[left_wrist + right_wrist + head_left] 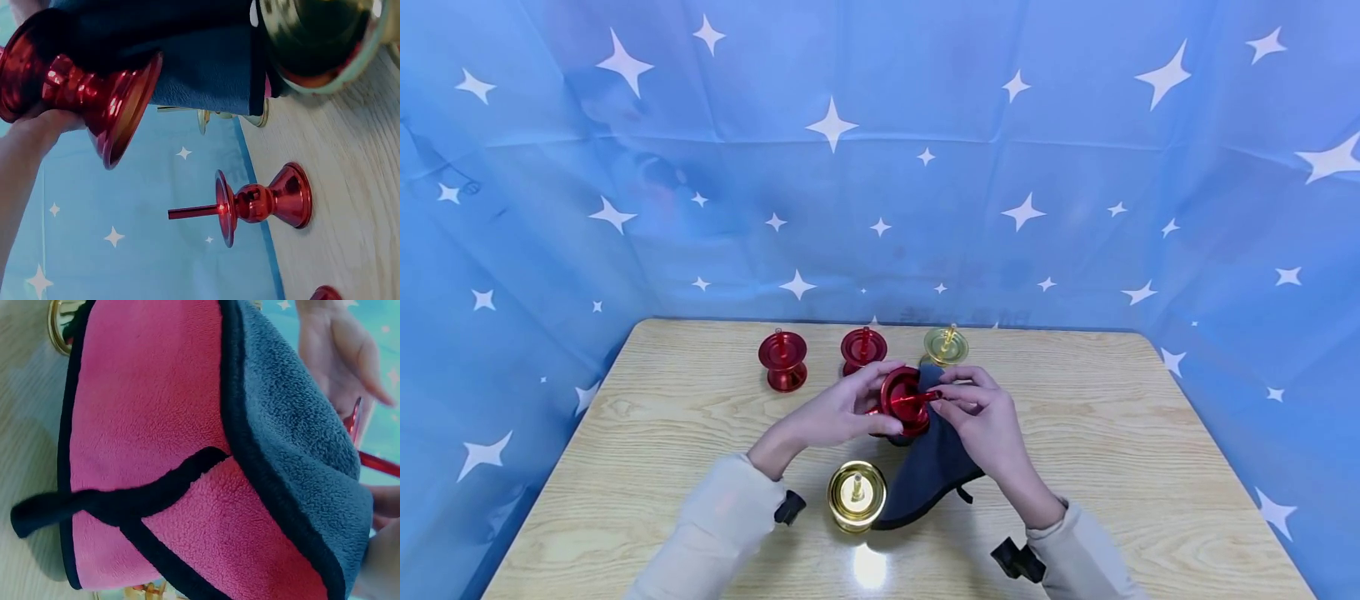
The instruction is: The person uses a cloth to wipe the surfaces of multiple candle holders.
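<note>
Left hand [842, 412] grips one of three red holders [897, 407], right hand [988, 415] pinches its spike; one cloth [925, 471], two gold holders [857, 497].

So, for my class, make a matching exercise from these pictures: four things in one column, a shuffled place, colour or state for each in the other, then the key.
Column one:
1. Cloth
2. Backdrop
3. Brighter gold holder
4. Tilted red holder

Column two:
A. upright on the table
B. gripped by the left hand
C. blue with white stars
D. pink and dark blue

Pairs: 1-D; 2-C; 3-A; 4-B
</note>
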Available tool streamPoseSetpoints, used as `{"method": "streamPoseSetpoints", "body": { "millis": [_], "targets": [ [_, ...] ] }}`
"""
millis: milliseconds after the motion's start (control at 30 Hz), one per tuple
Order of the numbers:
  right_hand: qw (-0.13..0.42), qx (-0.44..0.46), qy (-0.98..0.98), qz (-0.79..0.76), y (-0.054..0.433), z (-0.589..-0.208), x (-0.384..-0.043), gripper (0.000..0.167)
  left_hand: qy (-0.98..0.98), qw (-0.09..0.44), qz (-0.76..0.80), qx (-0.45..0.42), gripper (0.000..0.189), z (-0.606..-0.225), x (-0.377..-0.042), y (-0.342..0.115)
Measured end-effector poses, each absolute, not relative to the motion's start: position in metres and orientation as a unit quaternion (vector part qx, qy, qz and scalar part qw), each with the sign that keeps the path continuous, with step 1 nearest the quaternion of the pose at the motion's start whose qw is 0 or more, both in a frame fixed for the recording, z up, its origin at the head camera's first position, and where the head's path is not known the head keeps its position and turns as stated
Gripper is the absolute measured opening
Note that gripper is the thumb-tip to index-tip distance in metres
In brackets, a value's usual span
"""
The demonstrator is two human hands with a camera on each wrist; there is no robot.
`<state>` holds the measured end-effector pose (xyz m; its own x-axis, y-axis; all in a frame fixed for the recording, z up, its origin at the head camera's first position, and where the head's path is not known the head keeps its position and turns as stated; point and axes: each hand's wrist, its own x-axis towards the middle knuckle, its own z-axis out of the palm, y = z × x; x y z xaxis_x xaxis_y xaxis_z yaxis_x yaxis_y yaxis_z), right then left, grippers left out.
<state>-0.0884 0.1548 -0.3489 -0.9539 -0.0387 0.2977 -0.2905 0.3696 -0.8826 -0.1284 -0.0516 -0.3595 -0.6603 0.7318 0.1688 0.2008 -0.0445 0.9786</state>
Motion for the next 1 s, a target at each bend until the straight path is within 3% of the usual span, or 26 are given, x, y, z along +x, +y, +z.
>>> {"method": "streamPoseSetpoints", "body": {
  "millis": [100,200,267,533,800,1000],
  "targets": [
    [0.105,0.080,-0.820,0.557,0.154,-0.349,-0.087,0.012,0.717,0.167,0.588,0.336,0.080,-0.361,-0.127,-0.047],
    [0.105,0.075,-0.820,0.558,0.153,-0.350,-0.085,0.012,0.774,0.103,0.543,0.309,0.083,-0.363,-0.125,-0.043],
    [0.107,0.075,-0.820,0.558,0.152,-0.352,-0.084,0.011,0.774,0.096,0.555,0.289,0.083,-0.364,-0.125,-0.042],
    [0.128,0.104,-0.812,0.560,0.150,-0.361,-0.080,0.011,0.679,0.177,0.650,0.291,0.067,-0.363,-0.126,-0.048],
    [0.221,0.299,-0.837,0.402,0.156,-0.358,-0.093,0.030,0.689,0.221,0.589,0.361,0.063,-0.362,-0.130,-0.053],
    [0.186,0.293,-0.832,0.434,0.161,-0.356,-0.094,0.027,0.689,0.218,0.601,0.340,0.063,-0.361,-0.129,-0.051]
  ]
}}
